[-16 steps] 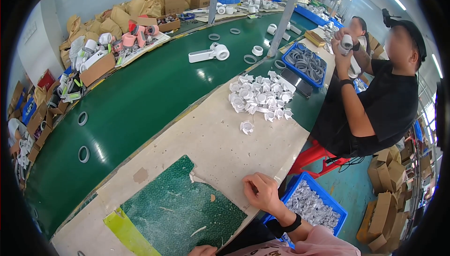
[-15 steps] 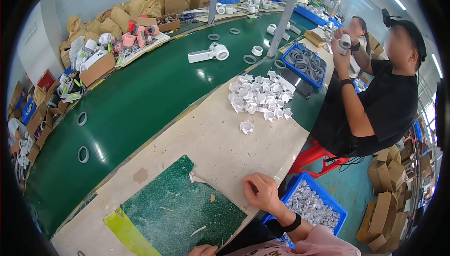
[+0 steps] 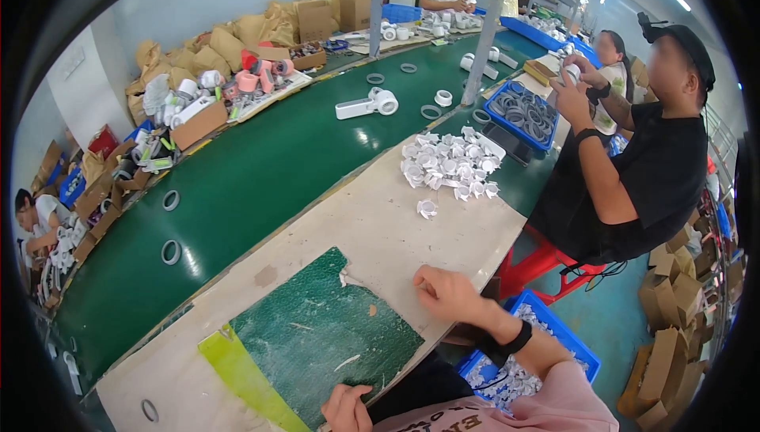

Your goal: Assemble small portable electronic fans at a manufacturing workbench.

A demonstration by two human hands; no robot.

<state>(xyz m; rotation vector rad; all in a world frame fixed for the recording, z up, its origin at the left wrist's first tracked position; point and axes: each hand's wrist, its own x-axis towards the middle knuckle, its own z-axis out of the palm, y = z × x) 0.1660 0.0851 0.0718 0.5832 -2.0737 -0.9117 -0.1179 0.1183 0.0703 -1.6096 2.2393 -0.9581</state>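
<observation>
My right hand (image 3: 447,293) rests on the pale worktop near its front edge, its fingers loosely curled and nothing seen in them. At the near edge of a green textured mat (image 3: 328,337) lies my left hand (image 3: 347,410), also with bent fingers; no object shows in it. A yellow-green strip (image 3: 253,377) runs along the mat's left side. Beyond my right hand one white pronged plastic part (image 3: 427,209) sits apart from a heap of similar parts (image 3: 451,163).
A green conveyor belt (image 3: 261,171) carries a white handled housing (image 3: 366,105) and grey rings (image 3: 171,201). A blue tray (image 3: 489,108) holds more rings. Blue crates (image 3: 582,353) of white parts stand beside me. A co-worker in black (image 3: 633,139) sits at the right on a red stool (image 3: 538,262).
The view has shifted, so the scene sits lower and further right. My left hand shows more fully at the mat's edge. The co-worker's hands have moved slightly.
</observation>
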